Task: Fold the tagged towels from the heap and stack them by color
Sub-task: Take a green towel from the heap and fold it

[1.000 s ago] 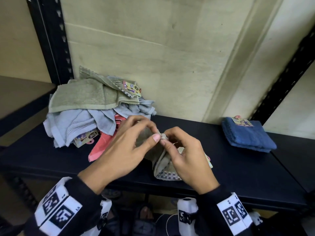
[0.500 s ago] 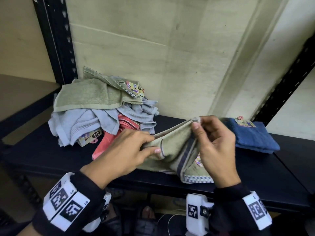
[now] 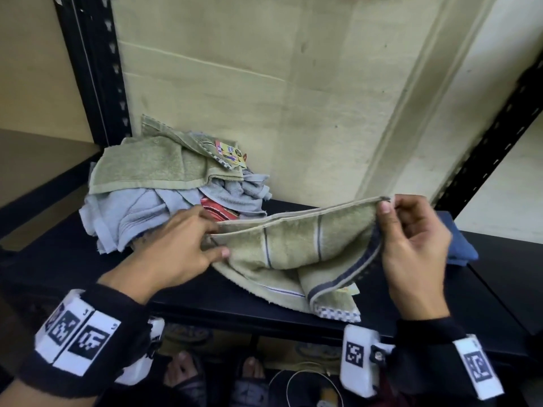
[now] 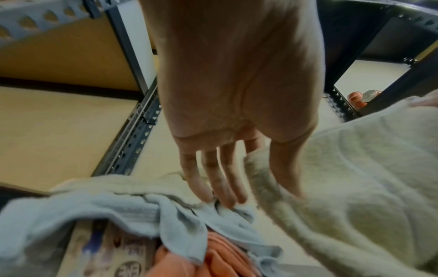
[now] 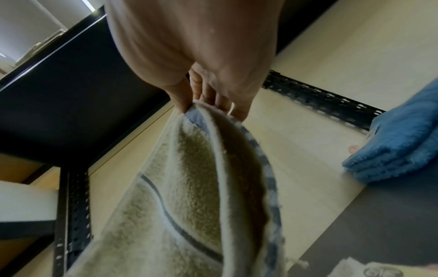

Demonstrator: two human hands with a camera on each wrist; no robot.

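An olive green towel (image 3: 293, 245) with dark stripes hangs stretched between my hands above the black shelf (image 3: 88, 274). Its lower fold and card tag (image 3: 349, 290) lie on the shelf. My right hand (image 3: 388, 207) pinches the raised right corner (image 5: 189, 110). Beside the heap, my left hand (image 3: 214, 239) pinches the left end between thumb and straight fingers (image 4: 222, 187), whose tips touch a light blue towel (image 4: 94, 206). The heap (image 3: 152, 183) holds olive, light blue and coral (image 3: 217, 210) towels. A folded dark blue towel (image 3: 461, 248) sits at the right, partly hidden by my right hand.
Black slotted uprights stand behind the heap (image 3: 97, 69) and slant at the far right (image 3: 484, 148). A pale wall (image 3: 293, 98) closes the back. The shelf's front edge (image 3: 264, 315) runs just under the hanging towel. Feet and cables show below.
My hands have drawn apart: the right one moved right and up with the towel corner, the left slid left toward the heap. The bunched towel is now spread wide.
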